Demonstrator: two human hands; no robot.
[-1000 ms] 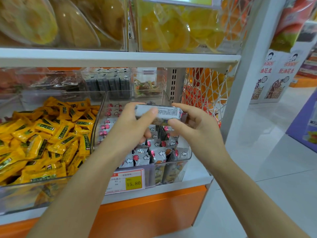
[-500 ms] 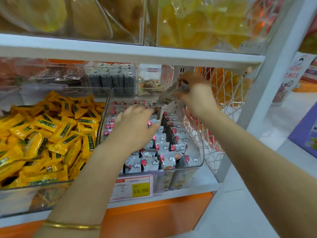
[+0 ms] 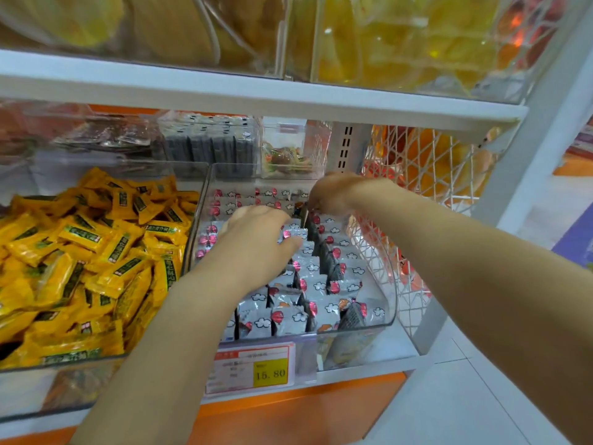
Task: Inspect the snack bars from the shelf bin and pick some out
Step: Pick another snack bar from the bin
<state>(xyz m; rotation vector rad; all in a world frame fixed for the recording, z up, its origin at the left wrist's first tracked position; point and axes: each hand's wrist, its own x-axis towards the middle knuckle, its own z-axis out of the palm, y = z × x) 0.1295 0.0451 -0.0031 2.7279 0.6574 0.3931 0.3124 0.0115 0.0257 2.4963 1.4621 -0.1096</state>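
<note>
Snack bars [image 3: 313, 268], silver-white wrappers, in rows inside clear bin [image 3: 386, 284] on shelf; left hand [image 3: 256, 240] resting on them, fingers loosely apart; right hand [image 3: 337, 194] at bin's back, fingers curled down, grip cannot be told; yellow packets [image 3: 96, 252] alongside.

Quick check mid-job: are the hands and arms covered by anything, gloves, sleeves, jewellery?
No. The left hand and right hand are ungloved; the left forearm and right forearm are bare to the frame's edge, with no sleeve, watch or bracelet in view. No ring shows on the visible fingers.
</note>
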